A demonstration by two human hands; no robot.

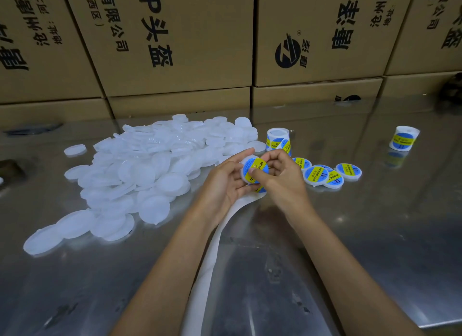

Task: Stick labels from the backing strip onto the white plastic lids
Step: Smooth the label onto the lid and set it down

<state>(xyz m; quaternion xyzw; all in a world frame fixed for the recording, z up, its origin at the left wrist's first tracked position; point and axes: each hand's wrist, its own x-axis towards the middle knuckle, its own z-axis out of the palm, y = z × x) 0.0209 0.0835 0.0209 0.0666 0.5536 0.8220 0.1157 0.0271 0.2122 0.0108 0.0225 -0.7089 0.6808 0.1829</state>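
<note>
Cardboard cartons (pixel 175 43) printed with large black Chinese characters stood stacked behind a shiny metal bench (pixel 350 235); one carton carried a round black logo (pixel 287 53), and another showed the letter "P" among the characters.

From the head camera, a big heap of plain white plastic lids (pixel 140 170) lay on the left half of the bench. To the right of the hands sat a small cluster of finished lids (pixel 325 173), each bearing a round blue label with a yellow band that read "SOLDERING PASTE". Two rolls of the same labels stood upright further back: one roll (pixel 278 138) just behind the hands, a second roll (pixel 403 138) well apart at the right.

The left hand (pixel 225 183) cradled one lid (pixel 255 170) from below and the side, its fingers curled round the rim. The right hand (pixel 280 175) was curled over the lid, its thumb pressed flat on the blue and yellow label, where "SOLDE" could be read beside the thumb. A white backing strip (pixel 212 248) trailed from under the hands down toward the near edge of the bench, with the edge of another label peeking out just beneath the held lid.
</note>
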